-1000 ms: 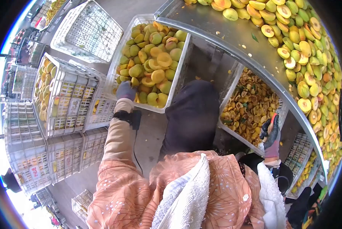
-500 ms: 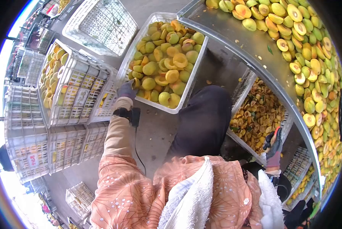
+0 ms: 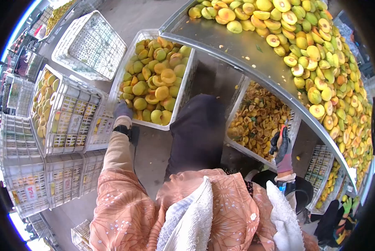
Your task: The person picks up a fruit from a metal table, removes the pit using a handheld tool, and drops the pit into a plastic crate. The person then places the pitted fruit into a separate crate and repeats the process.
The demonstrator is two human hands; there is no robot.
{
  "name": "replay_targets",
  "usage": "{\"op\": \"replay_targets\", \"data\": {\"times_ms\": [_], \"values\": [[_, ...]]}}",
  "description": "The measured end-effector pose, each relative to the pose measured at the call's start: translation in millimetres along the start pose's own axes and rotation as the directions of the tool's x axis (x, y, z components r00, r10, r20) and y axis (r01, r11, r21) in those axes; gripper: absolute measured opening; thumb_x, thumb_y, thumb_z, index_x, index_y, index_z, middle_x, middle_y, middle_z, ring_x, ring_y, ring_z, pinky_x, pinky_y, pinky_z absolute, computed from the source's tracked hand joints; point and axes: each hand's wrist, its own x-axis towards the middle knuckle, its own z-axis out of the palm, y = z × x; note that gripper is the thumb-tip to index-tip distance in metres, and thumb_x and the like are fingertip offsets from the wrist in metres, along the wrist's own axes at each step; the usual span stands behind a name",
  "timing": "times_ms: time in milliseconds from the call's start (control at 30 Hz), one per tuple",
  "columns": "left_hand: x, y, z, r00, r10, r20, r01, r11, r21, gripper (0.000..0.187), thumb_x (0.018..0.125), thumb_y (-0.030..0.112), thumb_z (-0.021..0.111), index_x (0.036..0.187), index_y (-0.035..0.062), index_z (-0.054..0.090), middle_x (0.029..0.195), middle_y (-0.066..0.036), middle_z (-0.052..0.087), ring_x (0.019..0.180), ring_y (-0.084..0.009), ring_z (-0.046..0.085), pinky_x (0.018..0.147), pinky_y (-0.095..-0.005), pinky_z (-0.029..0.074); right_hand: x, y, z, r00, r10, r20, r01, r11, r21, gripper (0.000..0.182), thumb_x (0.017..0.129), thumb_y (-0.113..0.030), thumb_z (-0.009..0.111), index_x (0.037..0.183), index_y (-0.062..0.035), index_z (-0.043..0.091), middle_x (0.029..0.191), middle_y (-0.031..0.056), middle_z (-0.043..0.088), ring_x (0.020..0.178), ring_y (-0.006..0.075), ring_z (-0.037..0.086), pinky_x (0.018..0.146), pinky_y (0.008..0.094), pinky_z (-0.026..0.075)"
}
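My left hand [image 3: 123, 111], in a dark glove, rests at the lower left corner of a white crate [image 3: 180, 100] full of halved yellow-green fruit [image 3: 153, 85]. Its fingertips are at the crate's rim beside the fruit, too small to show their grip. My right hand [image 3: 282, 150], gloved in black and grey, hangs near the right corner of a crate of pits and scraps [image 3: 258, 121]. Its fingers are curled, and a slim orange-red end sticks up from them; the rest of that thing is hidden.
A metal table [image 3: 233, 46] heaped with halved fruit [image 3: 315, 67] curves along the right, its raised edge above the scrap crate. Stacked crates [image 3: 66, 142] stand at my left, and a white crate [image 3: 91, 48] sits behind. My knee [image 3: 198, 129] is between the two crates. Another person's green-gloved hand [image 3: 347, 205] shows lower right.
The view has shifted, so the crates and table appear farther left. My left hand has drawn slightly back from the fruit to the rim. My right hand's fingers appear more curled, beside the scrap crate.
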Motion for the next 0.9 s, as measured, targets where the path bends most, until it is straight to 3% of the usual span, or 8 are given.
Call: {"op": "replay_targets", "data": {"times_ms": [200,267,400,467,600,700,800,900], "values": [[-9.6,-18.0,-5.5,0.984,0.150,-0.094,-0.160,0.981,-0.105,0.027,0.078,0.019,0.060,0.102,0.0077,0.055,0.097,-0.018,0.062,0.092,-0.0341,0.059,0.077,-0.0420,0.047,-11.0,-7.5,-15.5,1.000,-0.020,-0.005,0.020,0.999,0.045,0.047,0.082,-0.058,0.051,0.080,-0.0114,0.048,0.056,0.0030,0.046,0.039,0.0128,0.041,0.035,0.0264,0.033],[2.4,-17.4,-2.6,0.949,0.087,-0.304,-0.214,0.884,-0.416,0.027,0.078,0.021,0.064,0.100,0.0075,0.058,0.093,-0.018,0.063,0.085,-0.0332,0.061,0.073,-0.0392,0.048,-18.7,-20.7,-13.1,0.997,-0.049,-0.057,0.054,0.995,0.088,0.047,0.083,-0.057,0.050,0.078,-0.0111,0.049,0.053,0.0023,0.044,0.039,0.0125,0.040,0.036,0.0261,0.033],[-60.4,110.0,-115.2,0.934,0.276,-0.226,-0.328,0.418,-0.847,0.024,0.080,0.012,0.063,0.101,0.0010,0.061,0.088,-0.015,0.065,0.075,-0.0239,0.062,0.067,-0.0314,0.048,-38.5,-61.0,-22.5,0.959,-0.284,0.016,0.283,0.957,0.059,0.044,0.087,-0.050,0.050,0.068,-0.0106,0.052,0.050,-0.0004,0.043,0.038,0.0097,0.039,0.036,0.0231,0.030],[-109.1,188.2,-158.2,0.900,0.423,-0.105,-0.314,0.462,-0.829,0.024,0.082,0.010,0.061,0.103,-0.0021,0.060,0.089,-0.015,0.065,0.077,-0.0236,0.063,0.069,-0.0305,0.047,-50.7,-95.3,-32.3,0.953,-0.297,-0.052,0.300,0.952,0.060,0.046,0.087,-0.052,0.049,0.068,-0.0101,0.052,0.051,-0.0009,0.044,0.038,0.0080,0.038,0.036,0.0213,0.028],[-160.6,302.3,-166.1,0.314,0.808,-0.498,-0.816,-0.039,-0.577,0.023,0.085,0.015,0.059,0.101,-0.0010,0.062,0.088,-0.017,0.065,0.082,-0.0255,0.063,0.073,-0.0330,0.047,-58.8,-130.6,-47.2,0.920,-0.382,-0.084,0.389,0.915,0.105,0.049,0.086,-0.054,0.048,0.068,-0.0093,0.052,0.051,-0.0013,0.044,0.037,0.0075,0.037,0.035,0.0205,0.025],[-158.1,375.7,-187.5,0.261,0.827,-0.498,-0.866,-0.028,-0.500,0.022,0.085,0.017,0.057,0.098,-0.0007,0.062,0.081,-0.016,0.065,0.072,-0.0232,0.064,0.066,-0.0320,0.048,-48.3,-125.9,-68.3,0.913,-0.388,-0.126,0.404,0.900,0.162,0.051,0.086,-0.054,0.047,0.073,-0.0053,0.055,0.059,0.0020,0.049,0.042,0.0087,0.041,0.039,0.0222,0.031],[-104.5,460.2,-188.9,0.469,0.830,-0.300,-0.708,0.151,-0.690,0.023,0.084,0.021,0.057,0.091,-0.0006,0.062,0.068,-0.014,0.063,0.047,-0.0203,0.059,0.049,-0.0318,0.045,-43.8,-121.3,-74.8,0.929,-0.345,-0.130,0.366,0.909,0.202,0.046,0.089,-0.048,0.048,0.076,-0.0040,0.054,0.057,0.0028,0.049,0.042,0.0087,0.041,0.038,0.0214,0.031],[-27.2,547.5,-150.0,0.500,0.796,-0.341,-0.830,0.328,-0.451,0.031,0.078,0.027,0.062,0.095,0.0012,0.063,0.079,-0.016,0.065,0.064,-0.0253,0.064,0.061,-0.0344,0.049,-33.7,-116.1,-80.1,0.926,-0.370,-0.081,0.378,0.892,0.249,0.039,0.092,-0.040,0.047,0.077,-0.0042,0.054,0.057,0.0038,0.051,0.043,0.0088,0.043,0.038,0.0216,0.032]]}}
